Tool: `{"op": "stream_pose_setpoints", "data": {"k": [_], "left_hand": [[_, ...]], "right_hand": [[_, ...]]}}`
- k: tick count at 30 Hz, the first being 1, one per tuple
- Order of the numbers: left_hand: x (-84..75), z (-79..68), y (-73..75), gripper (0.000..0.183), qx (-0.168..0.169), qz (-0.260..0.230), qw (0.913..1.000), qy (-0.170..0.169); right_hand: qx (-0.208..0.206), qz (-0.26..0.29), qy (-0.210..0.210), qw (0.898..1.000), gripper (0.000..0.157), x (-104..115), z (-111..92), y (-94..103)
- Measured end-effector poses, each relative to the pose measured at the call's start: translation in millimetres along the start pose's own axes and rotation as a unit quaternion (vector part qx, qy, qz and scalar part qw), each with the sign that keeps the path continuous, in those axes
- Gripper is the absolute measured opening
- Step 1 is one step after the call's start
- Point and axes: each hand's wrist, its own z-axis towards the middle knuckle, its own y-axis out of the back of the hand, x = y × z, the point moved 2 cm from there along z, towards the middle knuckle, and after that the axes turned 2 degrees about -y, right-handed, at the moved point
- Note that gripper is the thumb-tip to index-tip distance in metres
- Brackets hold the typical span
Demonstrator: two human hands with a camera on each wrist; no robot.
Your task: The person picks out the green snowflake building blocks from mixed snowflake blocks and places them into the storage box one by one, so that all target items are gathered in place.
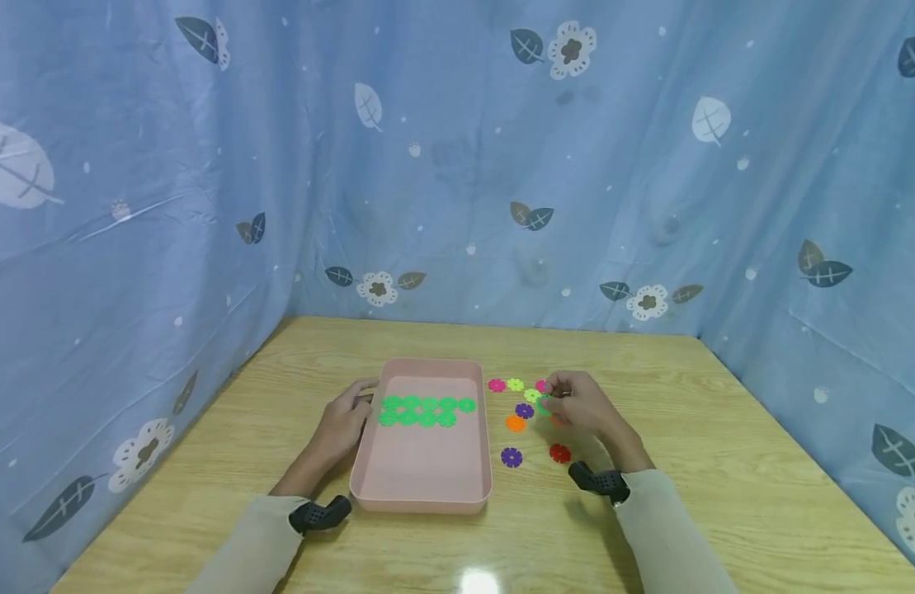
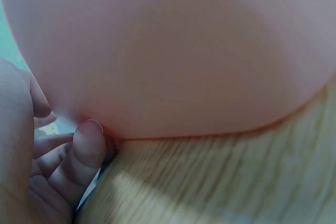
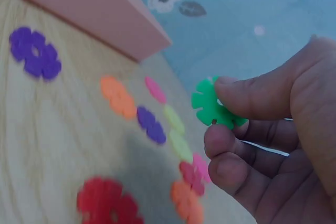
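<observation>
A pink tray [image 1: 422, 478] lies on the table, with several green flower-shaped plastic discs [image 1: 408, 417] set in two rows inside it. At its left wall is my left hand [image 1: 344, 422]; its curled fingers [image 2: 86, 142] hold the tray's outer side, close to the bottom edge. To the right of the tray, my right hand [image 1: 582, 404] pinches one green flower-shaped disc [image 3: 207, 103] between thumb and fingers, above the table. Under and around that hand lie loose discs: purple [image 3: 35, 53], orange [image 3: 118, 97], red [image 3: 107, 203], pink and yellow-green.
A wooden table [image 1: 308, 355] carries everything. Blue curtain [image 1: 457, 165] with leaf and flower prints hangs behind and at both sides. Black straps [image 1: 319, 516] with small devices sit on both wrists, over light sleeves [image 1: 672, 528].
</observation>
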Motion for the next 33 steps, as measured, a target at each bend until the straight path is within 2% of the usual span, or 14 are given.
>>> {"op": "stream_pose_setpoints", "data": {"k": [5,9,33], "left_hand": [[-1.2,0.8,-1.0,0.049,-0.001,0.000,1.0000,0.000],[-2.2,1.1,-1.8,0.049,-0.001,0.000,1.0000,0.001],[-1.1,-0.8,1.0,0.047,0.003,0.006,1.0000,-0.001]], "right_hand": [[0.022,-0.001,0.030,0.999,0.007,21,8,-3.6],[0.026,0.013,0.033,0.999,0.007,33,11,-7.6],[0.052,0.029,0.047,0.997,0.006,67,27,-45.9]]}}
